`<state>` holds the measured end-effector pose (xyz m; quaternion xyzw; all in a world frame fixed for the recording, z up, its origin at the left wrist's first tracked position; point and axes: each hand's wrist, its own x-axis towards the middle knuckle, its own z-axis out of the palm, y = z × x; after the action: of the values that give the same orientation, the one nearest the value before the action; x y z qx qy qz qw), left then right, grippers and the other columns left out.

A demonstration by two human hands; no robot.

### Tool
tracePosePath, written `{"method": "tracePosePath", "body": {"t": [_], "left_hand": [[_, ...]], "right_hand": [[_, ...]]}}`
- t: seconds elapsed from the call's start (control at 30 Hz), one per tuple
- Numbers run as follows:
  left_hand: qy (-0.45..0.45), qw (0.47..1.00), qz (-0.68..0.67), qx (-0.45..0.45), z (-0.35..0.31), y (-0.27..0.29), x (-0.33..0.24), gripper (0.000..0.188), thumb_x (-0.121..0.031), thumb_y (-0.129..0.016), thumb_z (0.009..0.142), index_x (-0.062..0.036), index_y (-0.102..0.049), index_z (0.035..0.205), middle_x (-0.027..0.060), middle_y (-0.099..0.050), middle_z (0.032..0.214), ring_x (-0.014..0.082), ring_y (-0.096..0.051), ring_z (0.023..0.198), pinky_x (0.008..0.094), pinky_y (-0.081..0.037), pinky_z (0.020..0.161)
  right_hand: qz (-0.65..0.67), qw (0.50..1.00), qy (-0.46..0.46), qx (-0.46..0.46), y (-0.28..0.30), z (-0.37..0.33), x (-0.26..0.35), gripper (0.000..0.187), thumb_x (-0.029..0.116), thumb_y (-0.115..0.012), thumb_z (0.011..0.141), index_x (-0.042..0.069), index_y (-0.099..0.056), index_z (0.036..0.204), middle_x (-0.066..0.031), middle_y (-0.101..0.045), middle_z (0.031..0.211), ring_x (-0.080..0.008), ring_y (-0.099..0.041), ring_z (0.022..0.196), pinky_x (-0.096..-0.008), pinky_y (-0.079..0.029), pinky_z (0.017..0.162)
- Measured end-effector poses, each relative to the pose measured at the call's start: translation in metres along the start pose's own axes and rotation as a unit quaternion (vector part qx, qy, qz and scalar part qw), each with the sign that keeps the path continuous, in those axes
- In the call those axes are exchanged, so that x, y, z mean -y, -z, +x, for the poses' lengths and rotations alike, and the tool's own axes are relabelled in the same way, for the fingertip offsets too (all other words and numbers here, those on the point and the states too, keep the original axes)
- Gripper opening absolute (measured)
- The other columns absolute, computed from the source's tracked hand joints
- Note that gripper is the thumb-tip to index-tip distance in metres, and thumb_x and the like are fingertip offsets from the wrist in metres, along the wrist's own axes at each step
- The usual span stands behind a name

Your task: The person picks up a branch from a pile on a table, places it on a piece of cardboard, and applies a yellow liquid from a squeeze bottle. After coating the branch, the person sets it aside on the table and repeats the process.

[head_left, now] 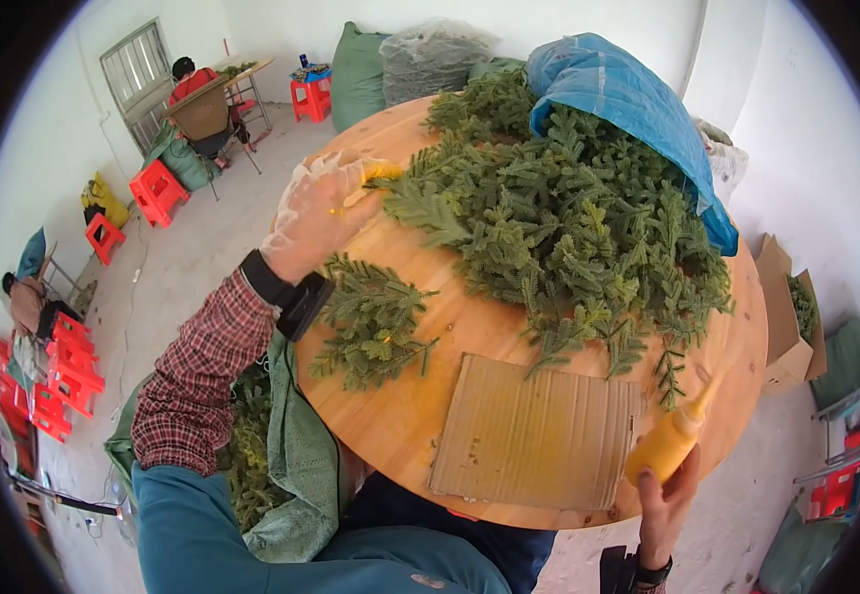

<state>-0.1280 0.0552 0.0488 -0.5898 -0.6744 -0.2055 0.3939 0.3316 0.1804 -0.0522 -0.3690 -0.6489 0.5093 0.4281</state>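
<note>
My left hand (319,213), in a thin clear glove with yellow-stained fingertips, is closed at the near left edge of a large pile of green fir sprigs (588,218). A paler fir sprig (430,213) points away from its fingertips, and the exact grip is partly hidden. My right hand (669,505) grips a yellow squeeze bottle (666,443) with a long nozzle tilted up and away. Between my hands lies a yellow-stained sheet of corrugated cardboard (534,436). A smaller heap of sprigs (376,327) sits just beyond my left wrist.
Everything lies on a round wooden table (390,426). A blue woven sack (628,99) covers the pile's far side. An open green sack of greenery (296,455) stands at my left leg. A cardboard box (786,317) is at right. Red stools (158,193) and seated people are farther left.
</note>
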Motion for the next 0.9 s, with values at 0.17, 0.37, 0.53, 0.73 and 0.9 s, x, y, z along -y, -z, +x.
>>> {"method": "tracePosePath", "body": {"t": [0.17, 0.37, 0.53, 0.73, 0.9], "left_hand": [[-0.012, 0.984, -0.14, 0.107, -0.009, 0.023, -0.082, 0.036, -0.026, -0.07, 0.085, -0.0172, -0.065, 0.119, 0.005, -0.062, 0.099, 0.0231, -0.059, 0.092, 0.0375, -0.045, 0.079], [-0.151, 0.925, -0.203, 0.284, -0.063, 0.015, -0.153, 0.056, -0.024, -0.074, 0.079, -0.0126, -0.057, 0.131, 0.0094, -0.058, 0.116, 0.0296, -0.06, 0.1, 0.0432, -0.047, 0.084], [-0.161, 0.939, -0.174, 0.251, -0.05, 0.036, -0.152, 0.058, -0.028, -0.074, 0.08, -0.0101, -0.056, 0.132, 0.0088, -0.057, 0.117, 0.0279, -0.06, 0.101, 0.0417, -0.046, 0.085], [-0.147, 0.916, -0.181, 0.326, -0.071, 0.059, -0.183, 0.056, -0.028, -0.072, 0.081, -0.0084, -0.057, 0.132, 0.0098, -0.055, 0.12, 0.0253, -0.06, 0.102, 0.0393, -0.046, 0.084], [-0.172, 0.911, -0.189, 0.325, -0.094, 0.047, -0.195, 0.052, -0.027, -0.069, 0.082, -0.0061, -0.058, 0.129, 0.0108, -0.055, 0.12, 0.0251, -0.06, 0.103, 0.0375, -0.047, 0.084]], "right_hand": [[0.128, 0.989, -0.053, -0.058, 0.022, -0.032, -0.014, 0.072, 0.041, -0.07, 0.086, 0.001, -0.039, 0.138, -0.0139, -0.059, 0.115, -0.0213, -0.066, 0.088, -0.0318, -0.056, 0.067], [0.186, 0.979, -0.071, -0.036, 0.031, -0.056, -0.018, 0.077, 0.048, -0.069, 0.086, 0.001, -0.038, 0.139, -0.013, -0.06, 0.108, -0.0175, -0.064, 0.075, -0.0257, -0.051, 0.056], [0.124, 0.991, -0.022, -0.034, 0.038, -0.068, -0.033, 0.08, 0.05, -0.073, 0.082, 0.0, -0.038, 0.135, -0.0109, -0.059, 0.097, -0.0125, -0.057, 0.065, -0.0217, -0.043, 0.049], [0.241, 0.966, -0.053, -0.081, 0.028, -0.066, -0.026, 0.093, 0.053, -0.083, 0.072, 0.001, -0.035, 0.132, -0.0134, -0.061, 0.1, -0.0122, -0.058, 0.064, -0.0215, -0.043, 0.045], [0.19, 0.979, -0.052, -0.062, 0.018, -0.062, -0.02, 0.095, 0.051, -0.08, 0.074, 0.001, -0.033, 0.14, -0.0122, -0.058, 0.101, -0.0115, -0.056, 0.063, -0.0231, -0.048, 0.046]]}}
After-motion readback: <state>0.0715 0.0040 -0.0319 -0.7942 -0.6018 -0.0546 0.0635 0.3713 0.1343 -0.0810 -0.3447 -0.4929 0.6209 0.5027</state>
